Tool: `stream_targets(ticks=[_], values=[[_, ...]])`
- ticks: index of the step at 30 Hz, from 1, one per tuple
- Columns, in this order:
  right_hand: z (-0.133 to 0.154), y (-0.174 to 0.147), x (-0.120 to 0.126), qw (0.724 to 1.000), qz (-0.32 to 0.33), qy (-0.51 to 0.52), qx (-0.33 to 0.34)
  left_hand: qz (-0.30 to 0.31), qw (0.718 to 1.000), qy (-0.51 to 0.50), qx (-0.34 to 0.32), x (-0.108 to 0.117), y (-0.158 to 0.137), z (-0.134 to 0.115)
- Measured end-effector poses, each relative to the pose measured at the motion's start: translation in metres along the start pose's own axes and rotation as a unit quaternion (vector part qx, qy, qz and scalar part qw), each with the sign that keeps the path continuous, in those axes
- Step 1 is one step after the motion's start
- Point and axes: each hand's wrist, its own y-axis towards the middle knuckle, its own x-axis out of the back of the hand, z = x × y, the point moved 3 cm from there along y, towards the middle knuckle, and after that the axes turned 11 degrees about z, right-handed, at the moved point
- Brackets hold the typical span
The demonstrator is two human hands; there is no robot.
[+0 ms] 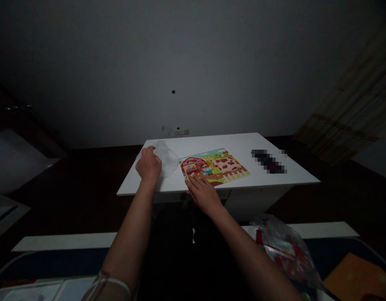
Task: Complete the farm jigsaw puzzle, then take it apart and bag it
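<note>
A colourful farm picture board (228,164), printed with a red barn, a child, a spotted cow and a white fence, lies flat on the white table (208,142). My right hand (203,193) rests on its near left corner, fingers stretched out. To the left of the board is a thin, see-through whitish plastic sheet or bag (169,160); which of the two I cannot tell. My left hand (149,165) is closed over its left side, with curled fingers gripping the plastic.
A pixelated dark object (268,161) lies toward the table's right side. Below right, a clear plastic bag (285,246) with red contents sits beside an orange item (357,278). Behind the table stands a grey wall (211,71) with sockets (182,131).
</note>
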Motion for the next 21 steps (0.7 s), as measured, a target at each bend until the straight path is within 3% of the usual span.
stream_targets(ticks=[3,7,10,13,17,21], values=[[-0.002,0.000,-0.001,1.000,-0.001,0.011,0.001,0.009,1.000,0.010,-0.020,0.001,-0.013,-0.012],[-0.004,-0.001,0.001,0.999,0.000,0.036,-0.004,-0.028,0.995,-0.016,-0.093,0.003,-0.056,-0.030],[-0.003,-0.001,0.006,0.998,-0.001,0.063,-0.006,0.002,0.980,-0.102,-0.172,-0.010,-0.098,-0.039],[-0.004,0.001,0.012,0.993,-0.003,0.120,-0.008,0.030,0.962,-0.188,-0.194,-0.030,-0.130,-0.041],[-0.010,0.004,0.019,0.967,-0.043,0.247,-0.034,0.036,0.957,-0.226,-0.178,-0.047,-0.148,-0.040],[-0.023,-0.002,0.026,0.923,-0.152,0.339,-0.097,0.054,0.955,-0.217,-0.193,-0.049,-0.146,-0.044]])
